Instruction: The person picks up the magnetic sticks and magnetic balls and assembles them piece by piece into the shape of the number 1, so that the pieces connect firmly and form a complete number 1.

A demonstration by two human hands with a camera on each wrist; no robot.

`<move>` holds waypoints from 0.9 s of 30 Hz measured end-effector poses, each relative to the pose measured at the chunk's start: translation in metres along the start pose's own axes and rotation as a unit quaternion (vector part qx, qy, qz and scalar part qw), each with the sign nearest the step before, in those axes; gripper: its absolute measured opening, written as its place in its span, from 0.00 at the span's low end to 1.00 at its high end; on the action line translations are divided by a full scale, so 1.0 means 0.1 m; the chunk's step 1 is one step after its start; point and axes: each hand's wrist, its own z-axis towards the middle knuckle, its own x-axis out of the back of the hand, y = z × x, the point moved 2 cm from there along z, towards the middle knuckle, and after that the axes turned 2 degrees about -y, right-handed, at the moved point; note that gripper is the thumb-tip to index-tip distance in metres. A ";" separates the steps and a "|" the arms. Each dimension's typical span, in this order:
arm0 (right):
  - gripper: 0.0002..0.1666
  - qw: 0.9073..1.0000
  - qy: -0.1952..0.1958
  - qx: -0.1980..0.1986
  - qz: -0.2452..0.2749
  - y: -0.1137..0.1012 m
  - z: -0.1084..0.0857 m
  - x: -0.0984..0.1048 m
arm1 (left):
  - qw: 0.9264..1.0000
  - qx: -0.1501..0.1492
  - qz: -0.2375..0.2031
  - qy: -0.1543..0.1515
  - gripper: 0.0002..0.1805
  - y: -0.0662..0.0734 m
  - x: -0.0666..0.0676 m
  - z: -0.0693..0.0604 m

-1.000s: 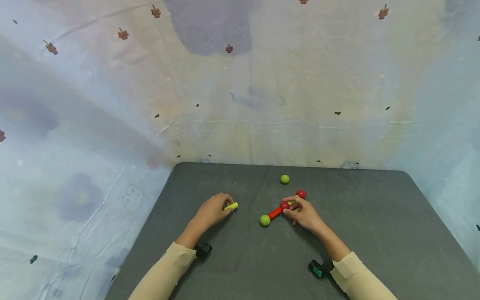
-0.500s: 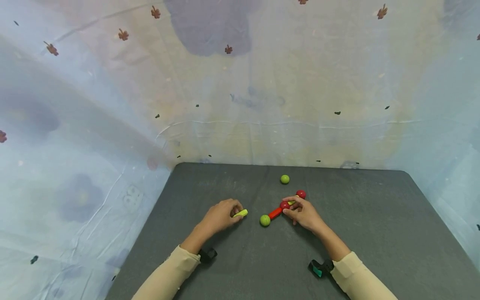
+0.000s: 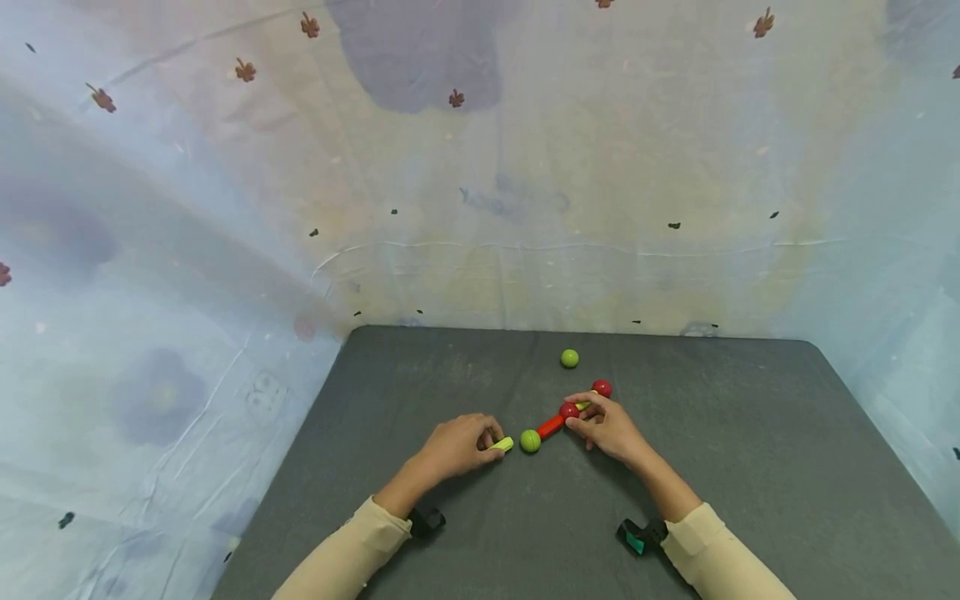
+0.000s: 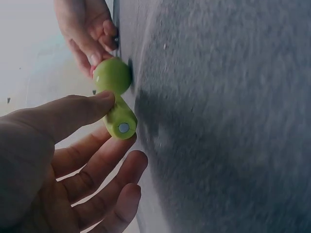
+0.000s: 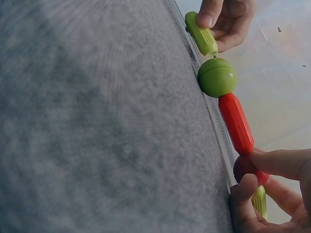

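Note:
My left hand pinches a yellow-green magnetic rod between thumb and fingers; a small silvery disc shows in its near end. The rod's other end points at a green ball, with a narrow gap between them in the right wrist view. That ball is joined to a red rod, which runs to a red ball. My right hand grips this red ball with thumb and fingers. Beyond it a second yellow-green rod, partly hidden by the fingers, leads to another red ball.
A loose green ball lies farther back on the dark grey table. Patterned pale cloth hangs behind the table and along its left and right sides. Each wrist wears a small black camera.
My left hand has moved right and toward the near side with the yellow-green rod, bringing it close to the green ball. The right hand and the joined chain have stayed in place.

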 end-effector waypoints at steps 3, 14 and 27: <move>0.24 1.000 0.000 -0.001 0.000 0.00 0.00 0.00 | 1.000 -0.006 -0.005 -0.003 0.11 0.02 -0.04 0.01; 0.24 1.000 0.001 0.002 -0.003 0.01 0.00 0.00 | 1.000 -0.001 0.001 -0.005 0.13 0.09 -0.12 0.03; 0.24 1.000 -0.002 0.000 -0.004 0.00 -0.01 0.01 | 1.000 -0.010 -0.025 -0.016 0.13 0.14 -0.13 0.07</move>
